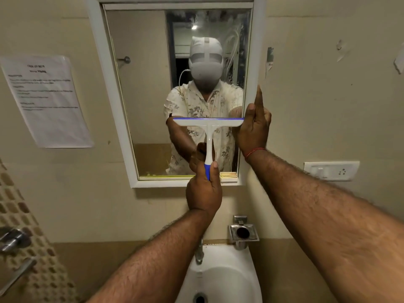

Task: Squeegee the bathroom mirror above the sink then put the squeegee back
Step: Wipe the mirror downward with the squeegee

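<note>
A white squeegee (208, 127) with a blue blade edge and blue grip lies flat against the mirror (144, 84), its blade level across the right half at mid height. My left hand (204, 189) is shut on the squeegee's handle, just below the mirror's lower frame. My right hand (254, 125) grips the right side of the white mirror frame (255, 51), fingers on its edge next to the blade's right end. The glass shows my reflection and streaks near the top right.
A white sink (220, 278) with a metal tap (199, 252) sits below. A steel soap holder (243, 234) hangs on the wall to its right. A switch plate (331, 171) is at right, a paper notice (47, 101) at left, metal fittings (13, 239) at lower left.
</note>
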`<state>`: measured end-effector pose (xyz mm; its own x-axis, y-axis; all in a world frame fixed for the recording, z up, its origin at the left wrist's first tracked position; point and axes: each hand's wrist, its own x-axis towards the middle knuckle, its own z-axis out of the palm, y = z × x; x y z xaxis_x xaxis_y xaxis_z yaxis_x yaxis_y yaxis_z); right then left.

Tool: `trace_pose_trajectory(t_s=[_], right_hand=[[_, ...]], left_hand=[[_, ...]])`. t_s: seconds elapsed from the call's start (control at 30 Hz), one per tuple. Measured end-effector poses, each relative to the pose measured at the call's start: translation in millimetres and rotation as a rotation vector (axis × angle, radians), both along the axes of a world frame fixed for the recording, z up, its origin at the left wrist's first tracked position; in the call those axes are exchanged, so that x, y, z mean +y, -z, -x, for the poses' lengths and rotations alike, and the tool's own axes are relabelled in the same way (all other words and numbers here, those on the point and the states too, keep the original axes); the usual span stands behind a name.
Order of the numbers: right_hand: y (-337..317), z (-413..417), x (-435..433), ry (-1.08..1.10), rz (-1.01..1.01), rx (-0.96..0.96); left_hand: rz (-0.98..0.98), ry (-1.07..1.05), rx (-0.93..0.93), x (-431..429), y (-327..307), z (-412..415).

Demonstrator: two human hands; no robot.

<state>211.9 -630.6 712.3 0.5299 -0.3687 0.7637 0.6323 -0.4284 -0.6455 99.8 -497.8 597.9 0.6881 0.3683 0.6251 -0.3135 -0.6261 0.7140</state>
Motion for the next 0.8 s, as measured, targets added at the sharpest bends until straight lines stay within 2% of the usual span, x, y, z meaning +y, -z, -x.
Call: trace_pose_trajectory(t_s=[0.37,0.8], right_hand=[[52,10,-1,0.017,-0.019,0.147],[109,26,-6,-0.037,-0.046,0.228]], left_hand=[[0.012,-0.004,0.141,0,51,16],[0.004,-0.017,0.286,-4,92,33]])
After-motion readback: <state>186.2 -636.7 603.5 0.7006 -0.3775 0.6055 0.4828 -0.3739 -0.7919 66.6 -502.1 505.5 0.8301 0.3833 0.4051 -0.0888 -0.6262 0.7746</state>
